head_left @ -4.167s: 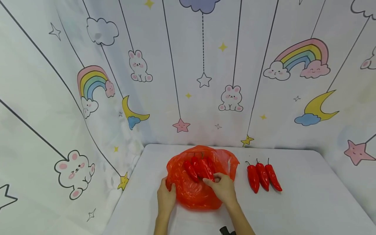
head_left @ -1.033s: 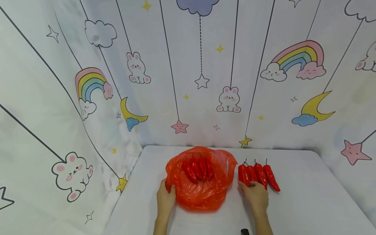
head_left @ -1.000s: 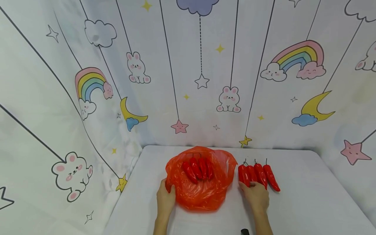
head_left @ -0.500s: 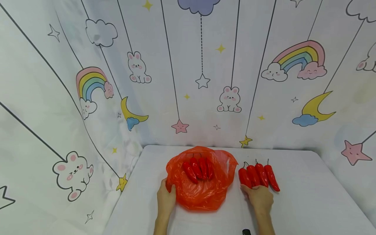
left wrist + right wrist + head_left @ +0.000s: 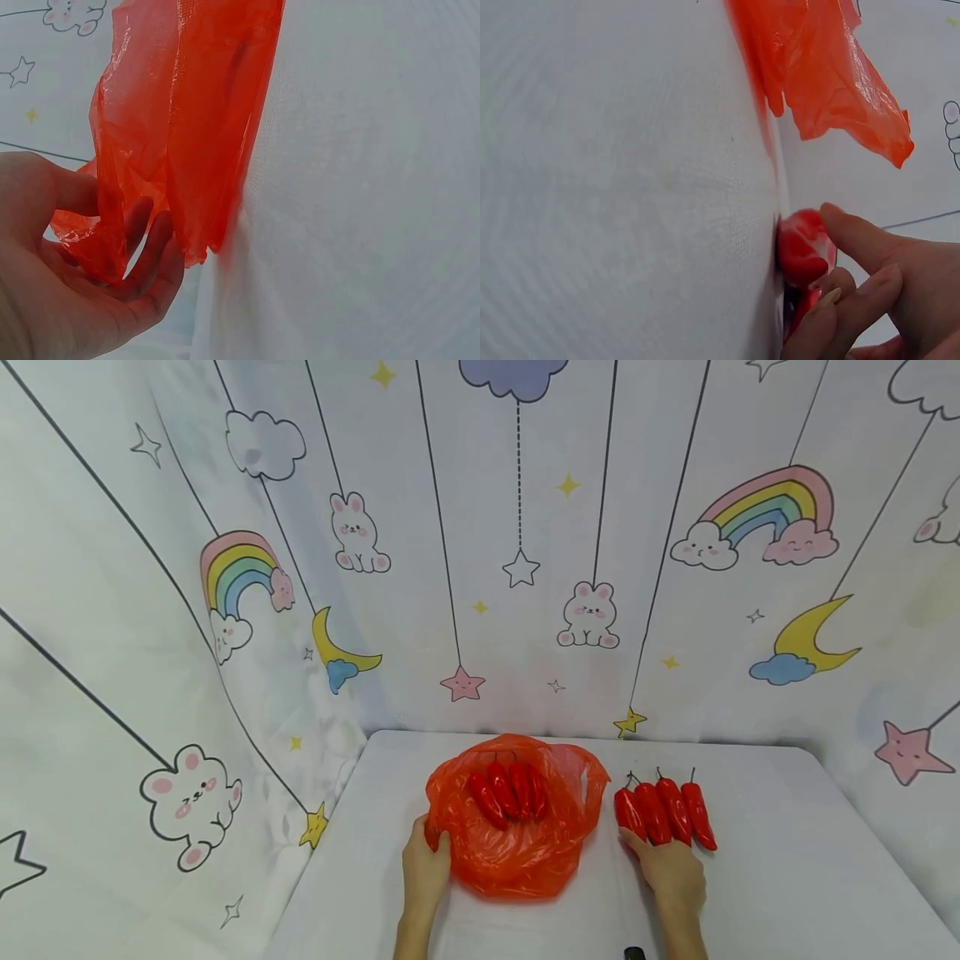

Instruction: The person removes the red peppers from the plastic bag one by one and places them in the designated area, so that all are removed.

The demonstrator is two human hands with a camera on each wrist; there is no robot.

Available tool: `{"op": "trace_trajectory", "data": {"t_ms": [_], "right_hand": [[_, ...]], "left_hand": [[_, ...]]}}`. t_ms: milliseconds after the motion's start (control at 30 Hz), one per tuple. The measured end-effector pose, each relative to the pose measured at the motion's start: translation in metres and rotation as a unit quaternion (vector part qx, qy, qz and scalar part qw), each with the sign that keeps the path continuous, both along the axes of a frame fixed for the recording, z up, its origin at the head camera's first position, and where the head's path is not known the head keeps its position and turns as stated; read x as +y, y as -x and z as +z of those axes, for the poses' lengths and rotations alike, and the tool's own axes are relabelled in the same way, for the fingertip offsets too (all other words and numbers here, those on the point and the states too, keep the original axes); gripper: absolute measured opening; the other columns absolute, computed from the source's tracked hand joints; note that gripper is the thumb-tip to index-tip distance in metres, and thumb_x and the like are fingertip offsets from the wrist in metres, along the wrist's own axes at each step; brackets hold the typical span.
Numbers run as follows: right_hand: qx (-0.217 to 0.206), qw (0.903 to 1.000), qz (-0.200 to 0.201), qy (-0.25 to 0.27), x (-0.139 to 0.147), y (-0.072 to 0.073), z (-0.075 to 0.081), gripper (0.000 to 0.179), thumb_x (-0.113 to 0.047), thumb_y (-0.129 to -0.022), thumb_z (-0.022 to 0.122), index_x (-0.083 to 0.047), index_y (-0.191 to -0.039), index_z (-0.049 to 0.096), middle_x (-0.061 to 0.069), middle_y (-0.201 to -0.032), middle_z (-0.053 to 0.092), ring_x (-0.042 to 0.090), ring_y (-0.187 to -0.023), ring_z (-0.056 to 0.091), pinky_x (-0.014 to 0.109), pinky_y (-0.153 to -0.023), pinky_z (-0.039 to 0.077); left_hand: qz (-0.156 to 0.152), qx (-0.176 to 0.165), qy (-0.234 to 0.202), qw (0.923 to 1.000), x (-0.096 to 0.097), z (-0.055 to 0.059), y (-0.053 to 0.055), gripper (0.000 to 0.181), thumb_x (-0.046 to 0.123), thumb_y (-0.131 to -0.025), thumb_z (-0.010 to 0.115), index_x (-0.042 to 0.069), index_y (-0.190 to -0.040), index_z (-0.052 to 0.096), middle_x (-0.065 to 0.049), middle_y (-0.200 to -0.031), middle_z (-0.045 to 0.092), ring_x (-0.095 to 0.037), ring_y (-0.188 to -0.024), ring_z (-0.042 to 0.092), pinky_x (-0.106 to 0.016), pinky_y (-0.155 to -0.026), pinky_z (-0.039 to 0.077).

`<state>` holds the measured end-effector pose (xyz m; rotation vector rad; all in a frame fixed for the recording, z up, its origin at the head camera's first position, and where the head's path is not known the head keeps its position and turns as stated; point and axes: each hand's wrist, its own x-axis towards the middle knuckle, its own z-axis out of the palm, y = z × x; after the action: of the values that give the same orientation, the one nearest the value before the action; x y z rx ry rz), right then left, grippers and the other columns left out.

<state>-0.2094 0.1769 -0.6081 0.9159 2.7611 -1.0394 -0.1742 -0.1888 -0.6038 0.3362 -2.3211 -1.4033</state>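
Observation:
A crinkled orange-red plastic bag (image 5: 517, 864) lies spread on the white table, with several red chili peppers (image 5: 487, 800) side by side on it. My left hand (image 5: 426, 864) holds the bag's left edge; in the left wrist view, the thumb and fingers lie on either side of the thin plastic (image 5: 206, 127). Right of the bag is a row of several more peppers (image 5: 697, 816), stems pointing away. My right hand (image 5: 675, 872) pinches the lower end of the leftmost pepper (image 5: 628, 810) in that row. The right wrist view shows its thumb on that pepper's tip (image 5: 804, 251), fingers curled below.
The white table (image 5: 787, 877) has rounded back corners, and a white cloth wall (image 5: 420, 568) printed with rainbows, bunnies and stars stands behind it and along its sides. A small black object (image 5: 634, 953) shows at the bottom edge beside the right forearm.
My right hand has carried a pepper from the bag to the left end of the row. Over the last second that pepper has tilted into line with the others. My left hand stays put.

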Motion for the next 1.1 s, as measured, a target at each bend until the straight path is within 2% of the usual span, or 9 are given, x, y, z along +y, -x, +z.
{"op": "trace_trajectory", "data": {"t_ms": [167,267,367,433,567,633,700,900,1100], "right_hand": [[0.040,0.9992,0.000,0.006,0.002,0.000,0.003,0.062,-0.060,-0.084,0.077,-0.001,-0.073,0.064,0.011,-0.058,0.058,0.024,-0.057,0.054,0.033,-0.053,0.047],[0.074,0.9970,-0.001,0.024,0.003,0.001,0.007,0.065,-0.060,-0.085,0.078,0.004,-0.092,0.072,0.013,-0.069,0.067,0.034,-0.075,0.062,0.038,-0.056,0.053],[0.099,0.9947,0.002,0.028,0.002,0.001,0.013,0.075,-0.062,-0.085,0.077,0.007,-0.113,0.071,0.020,-0.089,0.073,0.044,-0.095,0.063,0.045,-0.060,0.059],[0.120,0.9925,0.004,0.022,0.000,0.001,0.018,0.078,-0.063,-0.085,0.076,0.007,-0.118,0.069,0.023,-0.095,0.074,0.044,-0.093,0.065,0.047,-0.060,0.060],[0.172,0.9849,0.014,0.012,-0.007,0.000,0.033,0.074,-0.063,-0.087,0.075,0.005,-0.116,0.068,0.016,-0.078,0.073,0.030,-0.066,0.066,0.036,-0.052,0.057],[0.201,0.9794,0.017,0.017,-0.012,0.000,0.041,0.069,-0.061,-0.088,0.074,0.002,-0.114,0.069,0.012,-0.074,0.071,0.025,-0.059,0.063,0.031,-0.051,0.053],[0.228,0.9731,0.021,0.027,-0.019,0.000,0.049,0.064,-0.061,-0.089,0.074,-0.002,-0.114,0.070,0.010,-0.077,0.071,0.023,-0.062,0.064,0.027,-0.052,0.052],[0.288,0.9538,0.056,0.063,-0.039,0.002,0.064,0.054,-0.059,-0.092,0.072,-0.010,-0.114,0.072,0.008,-0.096,0.074,0.024,-0.086,0.067,0.020,-0.062,0.053],[0.319,0.9400,0.097,0.073,-0.057,0.006,0.068,0.049,-0.058,-0.091,0.073,-0.014,-0.112,0.072,0.002,-0.097,0.074,0.020,-0.089,0.067,0.018,-0.067,0.054]], "left_hand": [[0.000,-0.001,0.001,1.0000,0.000,-0.001,0.000,0.039,0.002,-0.098,0.065,-0.002,-0.136,0.057,-0.019,-0.132,0.068,-0.039,-0.124,0.064,-0.060,-0.105,0.050],[0.000,0.000,-0.001,1.0000,0.000,-0.001,0.000,0.039,0.003,-0.098,0.066,-0.002,-0.136,0.058,-0.019,-0.132,0.068,-0.038,-0.124,0.065,-0.059,-0.105,0.050],[0.000,0.001,-0.001,1.0000,0.000,-0.001,0.000,0.039,0.003,-0.098,0.066,-0.002,-0.136,0.058,-0.018,-0.131,0.069,-0.038,-0.123,0.065,-0.058,-0.104,0.051],[-0.001,0.002,-0.002,1.0000,0.000,-0.001,0.000,0.039,0.004,-0.098,0.066,-0.001,-0.135,0.058,-0.018,-0.131,0.069,-0.037,-0.122,0.066,-0.058,-0.104,0.052],[-0.003,0.004,-0.006,1.0000,0.001,0.000,-0.001,0.038,0.003,-0.098,0.066,-0.002,-0.135,0.058,-0.018,-0.130,0.069,-0.038,-0.121,0.066,-0.059,-0.104,0.052],[-0.003,0.002,-0.009,1.0000,0.001,0.000,-0.002,0.038,0.003,-0.098,0.066,-0.001,-0.135,0.058,-0.018,-0.131,0.069,-0.038,-0.122,0.065,-0.059,-0.104,0.051],[-0.003,-0.001,-0.009,1.0000,0.000,0.000,-0.002,0.038,0.004,-0.098,0.066,-0.001,-0.135,0.058,-0.017,-0.131,0.069,-0.037,-0.122,0.065,-0.059,-0.105,0.051],[-0.003,0.004,-0.008,1.0000,-0.001,0.000,-0.002,0.037,0.003,-0.098,0.066,-0.001,-0.135,0.058,-0.017,-0.130,0.069,-0.037,-0.121,0.066,-0.059,-0.103,0.052],[-0.007,0.002,-0.009,0.9999,0.000,0.001,-0.003,0.038,0.004,-0.099,0.066,0.000,-0.136,0.058,-0.016,-0.131,0.069,-0.035,-0.121,0.066,-0.058,-0.103,0.053]]}}
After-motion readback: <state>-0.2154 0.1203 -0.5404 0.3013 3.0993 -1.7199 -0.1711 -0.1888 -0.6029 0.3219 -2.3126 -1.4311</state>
